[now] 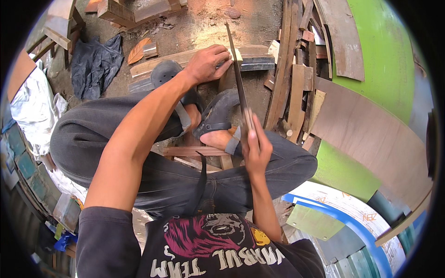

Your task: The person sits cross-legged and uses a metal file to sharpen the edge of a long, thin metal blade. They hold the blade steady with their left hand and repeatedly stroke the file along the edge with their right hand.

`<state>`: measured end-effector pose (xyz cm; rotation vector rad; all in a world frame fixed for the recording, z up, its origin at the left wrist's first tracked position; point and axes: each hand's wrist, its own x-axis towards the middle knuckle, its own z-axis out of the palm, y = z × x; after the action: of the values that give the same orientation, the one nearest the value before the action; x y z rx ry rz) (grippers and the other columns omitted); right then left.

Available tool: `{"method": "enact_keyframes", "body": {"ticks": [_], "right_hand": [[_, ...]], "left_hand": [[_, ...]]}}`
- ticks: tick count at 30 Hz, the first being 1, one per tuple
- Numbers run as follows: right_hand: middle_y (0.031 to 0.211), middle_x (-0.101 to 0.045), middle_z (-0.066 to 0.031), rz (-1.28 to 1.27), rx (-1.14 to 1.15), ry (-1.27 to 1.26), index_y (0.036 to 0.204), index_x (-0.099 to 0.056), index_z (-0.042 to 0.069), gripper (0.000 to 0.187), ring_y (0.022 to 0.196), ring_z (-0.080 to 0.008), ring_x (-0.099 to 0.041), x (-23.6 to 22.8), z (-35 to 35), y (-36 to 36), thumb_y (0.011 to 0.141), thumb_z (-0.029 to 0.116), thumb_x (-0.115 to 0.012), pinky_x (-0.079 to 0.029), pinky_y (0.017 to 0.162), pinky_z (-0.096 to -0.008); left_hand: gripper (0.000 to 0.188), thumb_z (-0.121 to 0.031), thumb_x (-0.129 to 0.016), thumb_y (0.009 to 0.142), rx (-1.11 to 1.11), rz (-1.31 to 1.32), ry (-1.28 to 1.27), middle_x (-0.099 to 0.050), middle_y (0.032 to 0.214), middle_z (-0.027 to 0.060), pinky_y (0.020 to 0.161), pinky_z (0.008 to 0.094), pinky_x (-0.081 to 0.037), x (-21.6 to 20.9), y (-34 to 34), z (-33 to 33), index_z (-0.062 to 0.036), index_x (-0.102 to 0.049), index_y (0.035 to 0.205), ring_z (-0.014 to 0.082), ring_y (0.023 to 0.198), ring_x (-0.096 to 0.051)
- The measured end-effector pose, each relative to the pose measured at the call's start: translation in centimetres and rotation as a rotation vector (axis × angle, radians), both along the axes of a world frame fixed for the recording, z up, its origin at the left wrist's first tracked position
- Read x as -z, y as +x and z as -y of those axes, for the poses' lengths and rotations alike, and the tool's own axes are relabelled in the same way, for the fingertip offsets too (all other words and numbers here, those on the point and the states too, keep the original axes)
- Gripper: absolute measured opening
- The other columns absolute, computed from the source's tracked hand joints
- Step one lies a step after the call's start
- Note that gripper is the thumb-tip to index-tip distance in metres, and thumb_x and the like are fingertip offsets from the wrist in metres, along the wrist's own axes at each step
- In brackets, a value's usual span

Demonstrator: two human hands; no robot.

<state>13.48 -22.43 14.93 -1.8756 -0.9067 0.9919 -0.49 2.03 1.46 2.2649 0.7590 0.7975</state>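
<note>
My right hand [257, 150] is wrapped round the handle of a handsaw [238, 78], whose long dark blade is seen almost edge-on and points away from me. The blade crosses a small pale piece of wood [238, 55]. Closed fingers of my left hand [210, 63] grip that piece just left of the blade, partly hiding it. Beneath it lies a low wooden beam [257, 51] with a dark front face. My feet, in dark clogs [219, 111], rest close to the beam.
Scrap boards and offcuts [296, 92] are stacked along the right, beside a green panel [380, 55] and a curved brown plywood sheet [371, 134]. A black plastic bag [96, 65] and white cloth [37, 102] lie at left. Sawdust [218, 30] covers the ground beyond the beam.
</note>
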Motion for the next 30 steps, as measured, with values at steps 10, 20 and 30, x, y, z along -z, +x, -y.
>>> {"method": "enact_keyframes", "body": {"ticks": [10, 20, 30], "right_hand": [[0.131, -0.067, -0.0272, -0.053, 0.03, -0.109, 0.145, -0.053, -0.005, 0.048, 0.12, -0.0266, -0.066, -2.2, 0.2, -1.9, 0.105, 0.021, -0.052, -0.049, 0.101, -0.0367], [0.086, -0.068, -0.0056, -0.184, 0.051, -0.109, 0.141, -0.061, 0.001, 0.043, 0.061, -0.008, -0.048, 1.3, -11.2, 1.7, 0.104, 0.023, -0.057, -0.044, 0.056, -0.0273], [0.134, -0.064, -0.0304, -0.135, 0.066, -0.163, 0.143, -0.054, -0.008, 0.046, 0.126, -0.0329, -0.063, -6.1, 4.8, -2.4, 0.105, 0.017, -0.05, -0.048, 0.104, -0.0385]], "left_hand": [[0.012, -0.012, -0.073, 0.09, -0.019, -0.031, -0.012, -0.071, 0.105, 0.0126, 0.081, 0.0398, -0.059, -0.2, 0.2, 0.0, -0.0031, -0.072, 0.097, 0.0323, 0.093, -0.07], [0.011, -0.011, -0.072, 0.091, -0.008, 0.002, -0.014, -0.071, 0.102, 0.0138, 0.079, 0.0396, -0.059, -1.0, 1.3, -0.1, -0.0016, -0.072, 0.097, 0.0332, 0.092, -0.071], [0.011, -0.012, -0.072, 0.092, -0.041, -0.002, -0.004, -0.071, 0.101, 0.0137, 0.079, 0.0397, -0.058, -0.4, 0.2, 0.4, -0.0022, -0.072, 0.096, 0.0334, 0.091, -0.07]]}}
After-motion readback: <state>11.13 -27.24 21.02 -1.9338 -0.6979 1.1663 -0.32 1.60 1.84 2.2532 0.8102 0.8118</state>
